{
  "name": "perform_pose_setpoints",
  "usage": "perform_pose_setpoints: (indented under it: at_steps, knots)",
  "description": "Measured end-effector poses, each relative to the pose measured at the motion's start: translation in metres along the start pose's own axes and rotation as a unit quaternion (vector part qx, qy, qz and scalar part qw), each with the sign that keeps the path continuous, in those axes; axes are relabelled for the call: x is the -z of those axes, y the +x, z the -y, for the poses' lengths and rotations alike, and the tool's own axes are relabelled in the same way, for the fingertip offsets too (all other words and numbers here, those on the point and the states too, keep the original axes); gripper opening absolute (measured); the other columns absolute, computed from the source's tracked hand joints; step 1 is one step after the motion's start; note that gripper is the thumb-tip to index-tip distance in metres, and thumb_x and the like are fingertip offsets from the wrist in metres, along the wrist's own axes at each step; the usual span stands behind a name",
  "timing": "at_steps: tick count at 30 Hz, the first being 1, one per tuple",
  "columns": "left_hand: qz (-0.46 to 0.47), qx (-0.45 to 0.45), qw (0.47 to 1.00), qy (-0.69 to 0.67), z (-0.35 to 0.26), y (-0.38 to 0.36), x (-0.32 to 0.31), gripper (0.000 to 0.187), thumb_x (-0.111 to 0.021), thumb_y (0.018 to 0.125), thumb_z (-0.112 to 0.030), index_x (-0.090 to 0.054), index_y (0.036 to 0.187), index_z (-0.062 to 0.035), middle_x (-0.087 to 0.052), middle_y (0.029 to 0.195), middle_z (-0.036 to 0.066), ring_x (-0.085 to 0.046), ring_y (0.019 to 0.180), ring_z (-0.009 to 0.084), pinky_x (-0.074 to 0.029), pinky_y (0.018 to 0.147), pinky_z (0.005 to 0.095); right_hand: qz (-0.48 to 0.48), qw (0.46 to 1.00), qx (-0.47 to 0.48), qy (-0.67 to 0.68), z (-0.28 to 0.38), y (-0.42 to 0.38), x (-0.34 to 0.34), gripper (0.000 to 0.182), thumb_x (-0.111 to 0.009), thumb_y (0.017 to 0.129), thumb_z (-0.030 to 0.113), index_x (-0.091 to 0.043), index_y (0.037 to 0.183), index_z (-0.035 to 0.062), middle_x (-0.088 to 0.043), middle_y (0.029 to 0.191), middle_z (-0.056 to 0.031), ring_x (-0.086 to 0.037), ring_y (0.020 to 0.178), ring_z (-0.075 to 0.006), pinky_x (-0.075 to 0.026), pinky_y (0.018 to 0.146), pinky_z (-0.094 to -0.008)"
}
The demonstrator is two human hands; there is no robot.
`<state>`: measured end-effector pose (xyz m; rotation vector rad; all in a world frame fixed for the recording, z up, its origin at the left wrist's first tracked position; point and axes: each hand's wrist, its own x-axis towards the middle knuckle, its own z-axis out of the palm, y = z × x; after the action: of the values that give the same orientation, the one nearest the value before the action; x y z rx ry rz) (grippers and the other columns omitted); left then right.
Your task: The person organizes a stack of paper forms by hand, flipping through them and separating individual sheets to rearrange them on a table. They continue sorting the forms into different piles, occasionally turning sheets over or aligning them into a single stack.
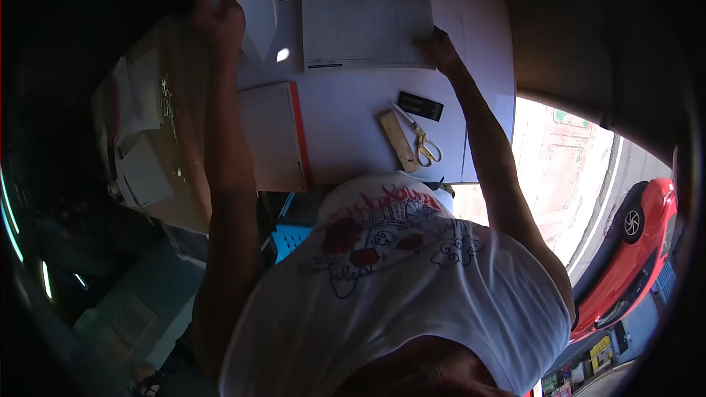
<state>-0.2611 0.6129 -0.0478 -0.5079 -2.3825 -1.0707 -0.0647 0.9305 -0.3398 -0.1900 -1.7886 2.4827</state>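
At the table's far left, my left hand grips a white sheet or stack of paper, thumb on top, the paper raised and tilted. My right hand is at the right edge of a printed form with a grid, which lies on the white table; its fingers are dark and blurred. Nearer my body are gold-handled scissors, a wooden block and a black box-like item. A pad with a red edge lies left of them.
Left of the white table is a brown surface with loose papers. Something blue shows below the table's near edge. Outside at the right, a red car stands beyond a pale pavement.
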Motion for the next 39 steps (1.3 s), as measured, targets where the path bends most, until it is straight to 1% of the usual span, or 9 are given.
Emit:
perform_pose_setpoints:
  at_steps: [7, 10, 16, 20, 24, 30, 35, 38, 39]
  knots:
    - [0.218, -0.271, 0.936, 0.052, -0.032, -0.126, -0.099, 0.055, -0.068, 0.061, -0.001, -0.054, 0.114, 0.0025, -0.064, 0.098, 0.016, -0.063, 0.077, 0.0272, -0.056, 0.065, 0.0368, 0.058, 0.997, -0.040, -0.014, 0.000, 0.008, 0.010, 0.041, -0.047, 0.098, 0.027, -0.046, 0.130, 0.0012, -0.059, 0.114, -0.0119, -0.057, 0.103, -0.0202, -0.046, 0.094, -0.0349]
    - [0.320, -0.352, 0.871, 0.120, -0.024, -0.228, -0.164, 0.037, -0.060, 0.075, -0.009, -0.057, 0.110, 0.0027, -0.064, 0.099, 0.015, -0.064, 0.081, 0.0269, -0.055, 0.070, 0.0351, -0.123, 0.955, -0.203, 0.179, 0.070, 0.011, -0.032, 0.042, -0.048, 0.098, 0.032, -0.050, 0.127, 0.0013, -0.059, 0.114, -0.0113, -0.056, 0.104, -0.0193, -0.045, 0.094, -0.0330]
    - [0.366, -0.298, 0.862, 0.187, -0.050, -0.237, -0.160, 0.040, -0.058, 0.075, -0.011, -0.056, 0.111, 0.0051, -0.058, 0.105, 0.017, -0.058, 0.100, 0.0285, -0.050, 0.085, 0.0379, -0.056, 0.978, -0.165, -0.115, 0.058, 0.006, -0.029, 0.055, -0.056, 0.092, 0.039, -0.049, 0.127, -0.0029, -0.058, 0.117, -0.0145, -0.054, 0.108, -0.0208, -0.044, 0.094, -0.0328]
    - [0.377, -0.119, 0.918, 0.012, -0.041, -0.193, -0.120, 0.053, -0.068, 0.080, -0.030, -0.053, 0.122, -0.0010, -0.056, 0.119, 0.020, -0.055, 0.109, 0.0333, -0.047, 0.091, 0.0406, -0.013, 0.983, -0.170, -0.074, 0.060, 0.005, -0.028, 0.064, -0.069, 0.083, 0.036, -0.048, 0.126, -0.0060, -0.059, 0.113, -0.0179, -0.056, 0.104, -0.0243, -0.048, 0.088, -0.0363]
    - [0.201, 0.025, 0.965, 0.169, 0.065, -0.157, -0.089, 0.063, -0.072, 0.078, -0.036, -0.051, 0.125, 0.0005, -0.055, 0.122, 0.020, -0.053, 0.111, 0.0373, -0.046, 0.091, 0.0443, -0.043, 0.983, -0.167, -0.056, 0.052, 0.010, -0.025, 0.061, -0.070, 0.082, 0.033, -0.049, 0.124, -0.0061, -0.061, 0.106, -0.0147, -0.060, 0.093, -0.0229, -0.049, 0.085, -0.0360]
    - [0.455, 0.396, 0.797, -0.040, 0.123, -0.124, -0.085, 0.059, -0.076, 0.075, -0.033, -0.057, 0.116, 0.0047, -0.063, 0.109, 0.022, -0.062, 0.098, 0.0329, -0.051, 0.082, 0.0411, 0.033, 0.987, -0.063, -0.142, 0.068, 0.029, -0.015, 0.061, -0.068, 0.081, 0.044, -0.055, 0.118, -0.0023, -0.061, 0.091, -0.0154, -0.062, 0.085, -0.0324, -0.052, 0.072, -0.0424]
    - [0.310, 0.545, 0.746, -0.224, 0.121, -0.142, -0.120, 0.051, -0.080, 0.072, -0.028, -0.063, 0.108, 0.0038, -0.065, 0.103, 0.015, -0.065, 0.089, 0.0250, -0.053, 0.076, 0.0361, -0.133, 0.591, 0.022, -0.795, 0.032, 0.023, -0.021, 0.056, -0.067, 0.082, 0.046, -0.060, 0.112, -0.0006, -0.066, 0.087, -0.0161, -0.066, 0.076, -0.0256, -0.054, 0.068, -0.0335]
    - [0.276, 0.536, 0.766, -0.225, 0.114, -0.140, -0.118, 0.053, -0.082, 0.070, -0.027, -0.062, 0.109, 0.0038, -0.065, 0.104, 0.016, -0.065, 0.090, 0.0253, -0.053, 0.074, 0.0359, -0.213, 0.841, -0.155, -0.472, 0.036, 0.021, -0.024, 0.051, -0.068, 0.081, 0.044, -0.063, 0.107, 0.0000, -0.067, 0.085, -0.0172, -0.066, 0.073, -0.0261, -0.053, 0.064, -0.0338]
    - [0.274, 0.550, 0.758, -0.219, 0.116, -0.138, -0.119, 0.053, -0.081, 0.071, -0.027, -0.062, 0.110, 0.0038, -0.065, 0.103, 0.016, -0.065, 0.090, 0.0257, -0.053, 0.073, 0.0360, -0.217, 0.830, -0.130, -0.498, 0.033, 0.022, -0.025, 0.049, -0.067, 0.082, 0.043, -0.065, 0.103, -0.0010, -0.069, 0.086, -0.0156, -0.065, 0.067, -0.0237, -0.051, 0.059, -0.0330]
